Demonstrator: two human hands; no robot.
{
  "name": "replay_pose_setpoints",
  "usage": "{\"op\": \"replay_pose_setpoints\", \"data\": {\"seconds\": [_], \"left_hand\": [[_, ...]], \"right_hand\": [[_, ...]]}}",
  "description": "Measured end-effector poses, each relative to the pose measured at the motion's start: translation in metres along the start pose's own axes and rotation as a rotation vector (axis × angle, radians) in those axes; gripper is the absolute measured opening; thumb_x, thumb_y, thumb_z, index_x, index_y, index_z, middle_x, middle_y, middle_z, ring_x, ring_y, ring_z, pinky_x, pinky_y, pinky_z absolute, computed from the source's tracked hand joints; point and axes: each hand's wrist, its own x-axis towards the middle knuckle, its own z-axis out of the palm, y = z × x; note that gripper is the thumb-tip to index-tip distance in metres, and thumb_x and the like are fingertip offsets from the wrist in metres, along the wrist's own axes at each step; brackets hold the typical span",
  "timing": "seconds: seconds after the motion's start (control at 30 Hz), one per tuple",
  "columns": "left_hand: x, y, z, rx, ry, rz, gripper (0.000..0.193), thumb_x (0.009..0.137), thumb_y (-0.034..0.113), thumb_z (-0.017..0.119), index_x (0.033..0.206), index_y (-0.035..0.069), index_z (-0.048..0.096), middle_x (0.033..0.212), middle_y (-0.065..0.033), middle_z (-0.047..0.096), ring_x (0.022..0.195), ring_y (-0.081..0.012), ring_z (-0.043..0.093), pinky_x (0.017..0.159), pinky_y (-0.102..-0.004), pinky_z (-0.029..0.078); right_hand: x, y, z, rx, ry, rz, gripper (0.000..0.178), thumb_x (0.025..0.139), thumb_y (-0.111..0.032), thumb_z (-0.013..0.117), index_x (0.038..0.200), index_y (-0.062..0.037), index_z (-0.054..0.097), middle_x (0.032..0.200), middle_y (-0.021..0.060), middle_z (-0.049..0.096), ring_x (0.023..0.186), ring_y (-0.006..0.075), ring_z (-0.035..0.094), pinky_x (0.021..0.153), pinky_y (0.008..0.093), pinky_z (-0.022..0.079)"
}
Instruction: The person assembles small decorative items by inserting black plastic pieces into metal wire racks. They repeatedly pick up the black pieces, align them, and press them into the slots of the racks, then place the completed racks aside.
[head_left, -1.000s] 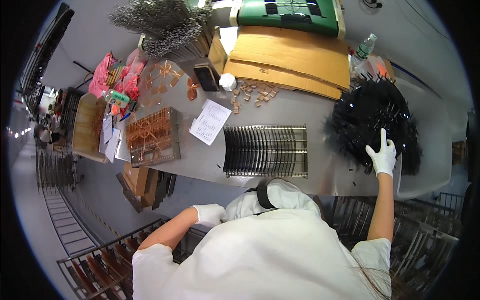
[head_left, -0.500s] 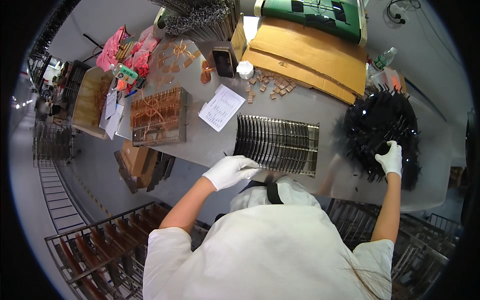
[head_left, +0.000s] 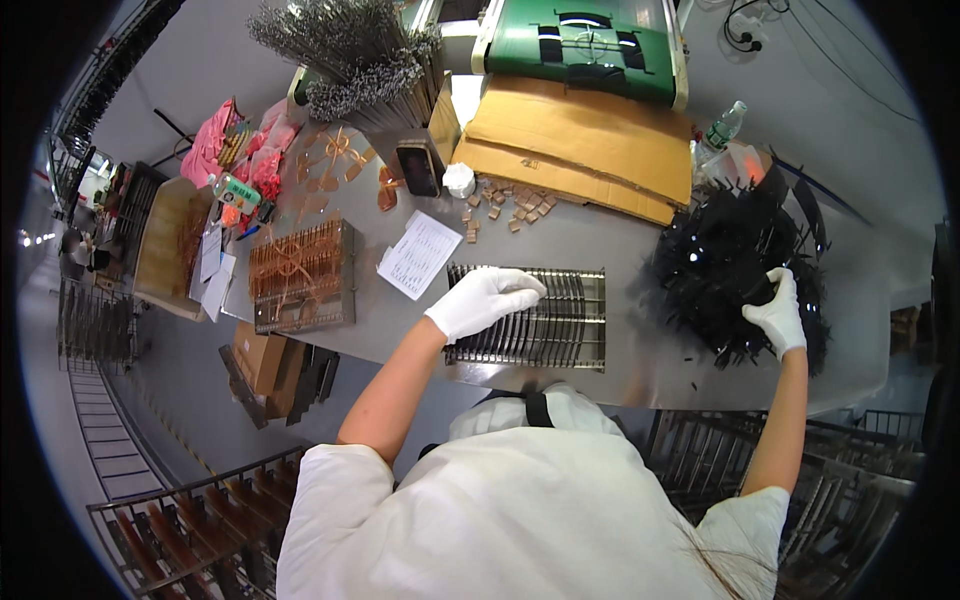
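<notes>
A slotted metal rack [head_left: 560, 315] holding rows of thin dark plates lies on the grey table [head_left: 620, 245] in front of me. My left hand [head_left: 482, 300], in a white glove, rests on the rack's left end with fingers bent over the slots. At the right, my gloved right hand [head_left: 778, 315] is closed on pieces in a big heap of black parts [head_left: 720, 265].
A second rack with copper parts [head_left: 300, 275] stands at the left, a printed paper sheet [head_left: 420, 255] beside it. Small brown blocks [head_left: 510, 205], flat cardboard [head_left: 580, 140], a green tray [head_left: 585, 45], a grey wire bundle [head_left: 350, 45] and a plastic bottle [head_left: 722, 125] lie farther back.
My left hand has risen from beside my body and moved onto the rack's left end. My right hand went from pointing above the black heap to gripping into it.
</notes>
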Motion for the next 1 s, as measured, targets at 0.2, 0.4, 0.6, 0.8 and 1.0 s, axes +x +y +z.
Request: {"op": "replay_pose_setpoints", "data": {"seconds": [0.2,0.4,0.6,0.8,1.0], "left_hand": [[0.055,0.046,0.062,-0.618,-0.076,0.386,0.073,0.103,0.019,0.064,0.164,0.014,0.025,0.154,-0.0132,0.049,0.132,-0.0215,0.056,0.113,-0.0373,0.046],[0.05,0.085,0.056,-0.663,0.21,0.876,0.098,0.076,0.022,0.091,0.154,0.016,0.032,0.142,-0.018,0.053,0.119,-0.033,0.065,0.098,-0.0456,0.057],[0.034,0.106,0.082,0.708,0.286,0.815,0.085,0.067,0.003,0.079,0.147,0.005,0.048,0.142,-0.017,0.055,0.125,-0.0311,0.061,0.098,-0.0433,0.054],[-0.016,0.077,-0.006,-0.927,0.207,0.784,0.069,0.083,0.005,0.058,0.149,0.017,0.042,0.149,-0.0184,0.048,0.14,-0.0451,0.047,0.103,-0.0445,0.053],[-0.055,0.058,-0.012,-0.956,0.273,0.805,0.082,0.087,0.012,0.07,0.159,0.017,0.029,0.15,-0.0253,0.045,0.138,-0.0512,0.047,0.098,-0.0441,0.055]], "right_hand": [[-0.094,-0.172,0.002,0.218,-0.205,-0.924,0.064,0.055,-0.003,0.085,0.113,-0.0094,0.059,0.11,0.013,0.057,0.101,0.032,0.061,0.088,0.038,0.052],[-0.105,-0.14,0.068,0.866,-0.025,-0.344,0.079,0.08,0.006,0.063,0.154,-0.0137,0.044,0.144,0.0131,0.054,0.128,0.0274,0.058,0.108,0.0417,0.047],[-0.088,-0.179,0.159,1.104,-0.574,-0.112,0.069,0.096,-0.013,0.064,0.16,-0.0178,0.039,0.123,0.0121,0.064,0.109,0.0247,0.066,0.098,0.0351,0.053],[-0.071,-0.164,0.112,0.708,-0.649,0.062,0.076,0.09,-0.022,0.06,0.162,-0.0249,0.037,0.101,0.0146,0.069,0.071,0.0176,0.069,0.063,0.0321,0.058],[-0.074,-0.068,0.253,1.053,-0.549,0.114,0.063,0.105,-0.047,0.047,0.159,-0.0158,0.038,0.084,0.0009,0.064,0.078,0.0094,0.058,0.075,0.0257,0.048]]}}
